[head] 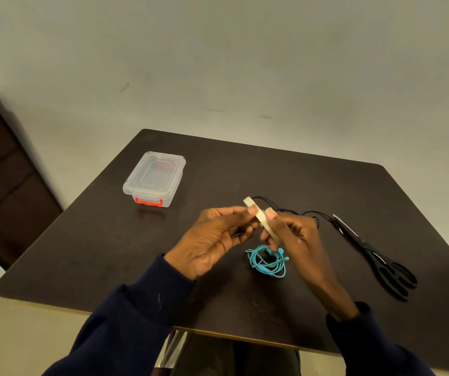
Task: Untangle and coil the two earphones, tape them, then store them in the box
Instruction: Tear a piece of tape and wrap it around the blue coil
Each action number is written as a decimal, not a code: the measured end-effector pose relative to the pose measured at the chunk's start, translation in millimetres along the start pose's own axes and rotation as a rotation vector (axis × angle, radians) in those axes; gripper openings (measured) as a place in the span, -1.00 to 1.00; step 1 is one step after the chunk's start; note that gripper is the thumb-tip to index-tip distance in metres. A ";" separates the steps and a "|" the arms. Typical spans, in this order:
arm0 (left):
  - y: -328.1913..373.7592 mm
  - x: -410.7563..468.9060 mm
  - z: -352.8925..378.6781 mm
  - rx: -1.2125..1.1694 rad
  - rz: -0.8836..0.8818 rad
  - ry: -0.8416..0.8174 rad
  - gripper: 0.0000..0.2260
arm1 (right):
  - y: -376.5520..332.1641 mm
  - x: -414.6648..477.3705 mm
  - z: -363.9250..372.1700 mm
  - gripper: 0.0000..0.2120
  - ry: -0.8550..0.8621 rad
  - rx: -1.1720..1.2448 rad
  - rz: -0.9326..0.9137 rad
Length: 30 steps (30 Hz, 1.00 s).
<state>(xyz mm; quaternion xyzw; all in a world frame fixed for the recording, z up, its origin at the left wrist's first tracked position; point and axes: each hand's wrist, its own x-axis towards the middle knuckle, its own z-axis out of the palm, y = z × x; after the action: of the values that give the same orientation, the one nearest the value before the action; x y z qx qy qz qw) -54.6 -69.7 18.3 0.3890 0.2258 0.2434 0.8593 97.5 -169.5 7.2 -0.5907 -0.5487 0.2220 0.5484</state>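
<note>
Two earphones on the worktop [272,169]: teal earphone [268,263] coiled near, black earphone [314,213] part-hidden beyond left hand [215,241] and right hand [297,234], whose fingers pinch one tape roll [254,211]. One box [154,179] far left; one scissors [375,257] right.

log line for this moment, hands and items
left hand: pinches tape roll | right hand: grips tape roll | blue earphone: coiled on table | black earphone: loose beyond hands | box: lid on | scissors: untouched

Dim even light, soft shadows, wide-angle edge bending (slightly soft focus)
</note>
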 end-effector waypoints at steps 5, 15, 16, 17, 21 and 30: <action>-1.5 3.9 2.2 0.079 0.055 0.021 -0.78 | 3.2 3.6 3.5 -0.51 0.096 -0.055 -0.028; -2.8 9.7 2.7 -0.110 -0.015 0.110 -0.80 | 3.2 3.3 -4.0 -0.69 -0.050 -0.052 -0.030; -2.2 9.9 2.9 -0.126 -0.027 0.116 -0.77 | 3.9 3.2 -5.9 -0.73 -0.084 -0.055 -0.027; -1.1 9.6 3.0 -0.139 -0.039 0.122 -0.74 | 4.0 2.8 -7.4 -0.76 -0.119 -0.059 -0.022; 4.0 10.9 1.1 -0.229 -0.097 0.132 -0.69 | 5.9 2.2 -13.6 -0.79 -0.175 -0.072 -0.004; 4.6 21.3 5.0 -0.101 -0.025 0.164 -0.69 | 0.4 16.7 -4.8 -0.81 0.000 -0.220 -0.190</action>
<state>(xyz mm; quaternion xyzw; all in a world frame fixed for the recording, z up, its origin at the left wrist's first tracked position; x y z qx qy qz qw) -36.2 -57.3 20.6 0.3209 0.2876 0.2749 0.8595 106.9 -156.4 13.9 -0.5924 -0.6233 0.1076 0.4989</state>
